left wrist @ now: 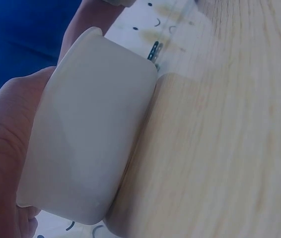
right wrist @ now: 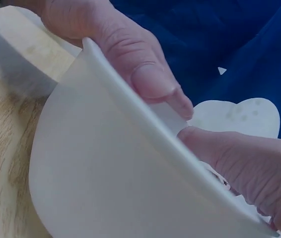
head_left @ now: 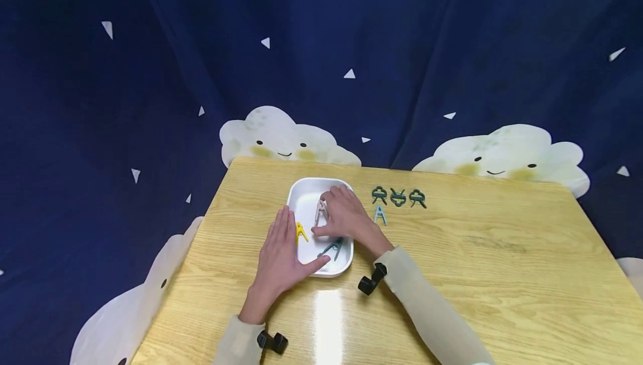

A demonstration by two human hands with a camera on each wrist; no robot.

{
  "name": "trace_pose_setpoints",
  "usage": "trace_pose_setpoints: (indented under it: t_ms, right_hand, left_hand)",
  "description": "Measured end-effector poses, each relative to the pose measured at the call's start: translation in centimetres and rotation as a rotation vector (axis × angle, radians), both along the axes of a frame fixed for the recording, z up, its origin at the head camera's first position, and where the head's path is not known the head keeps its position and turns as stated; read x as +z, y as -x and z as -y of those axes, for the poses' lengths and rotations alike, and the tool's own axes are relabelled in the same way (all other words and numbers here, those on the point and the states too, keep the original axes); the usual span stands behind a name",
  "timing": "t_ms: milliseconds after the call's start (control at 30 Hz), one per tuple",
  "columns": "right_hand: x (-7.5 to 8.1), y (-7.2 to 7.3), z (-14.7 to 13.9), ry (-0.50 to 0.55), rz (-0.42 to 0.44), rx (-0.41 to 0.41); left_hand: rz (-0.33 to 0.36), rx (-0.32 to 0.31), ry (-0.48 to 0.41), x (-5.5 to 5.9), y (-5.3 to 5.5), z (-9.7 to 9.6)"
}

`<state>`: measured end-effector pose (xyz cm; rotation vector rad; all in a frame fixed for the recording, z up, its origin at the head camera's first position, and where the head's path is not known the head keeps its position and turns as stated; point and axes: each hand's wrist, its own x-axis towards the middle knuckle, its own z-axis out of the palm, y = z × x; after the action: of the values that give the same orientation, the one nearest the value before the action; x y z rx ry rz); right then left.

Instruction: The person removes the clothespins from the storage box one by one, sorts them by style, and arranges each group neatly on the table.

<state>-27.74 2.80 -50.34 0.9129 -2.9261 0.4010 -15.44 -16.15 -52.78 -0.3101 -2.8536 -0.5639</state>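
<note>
A white tray [head_left: 307, 184] stands on the table with several clothes pegs in it. My left hand [head_left: 278, 253] lies along its left side, fingers straight and thumb over the near rim. Inside the tray, my right hand [head_left: 346, 215] holds a pale pink clothes peg [head_left: 320, 212] between curled fingers and thumb; part of the peg is hidden by the hand. Near the left fingers lies a yellow clothes peg [head_left: 300, 232]. A grey-teal clothes peg [head_left: 335, 246] lies at the tray's near end. The tray's outer wall [left wrist: 91, 129] fills much of the left wrist view.
Right of the tray, several dark green clips lie in a row, one of them a dark green clip [head_left: 398, 197]. Just below them is a light blue clothes peg [head_left: 380, 215]. The wooden table [head_left: 492, 253] ends at a dark blue curtain [head_left: 321, 30].
</note>
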Motion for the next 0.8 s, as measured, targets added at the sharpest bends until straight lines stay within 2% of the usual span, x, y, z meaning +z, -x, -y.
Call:
trace_pose_setpoints:
  t_ms: [267,533,800]
  right_hand:
    - [1.1,-0.6,-1.8,0.072,0.042,-0.05]
    - [2.0,-0.9,-3.9,0.058,0.015,-0.06]
    - [2.7,-1.3,-5.5,0.055,0.0,-0.073]
  left_hand:
    - [-0.009,0.004,-0.01,-0.2,0.1,-0.1]
    - [-0.019,0.012,-0.022,-0.2,0.1,-0.2]
    - [0.019,0.016,-0.017,-0.1,0.2,-0.1]
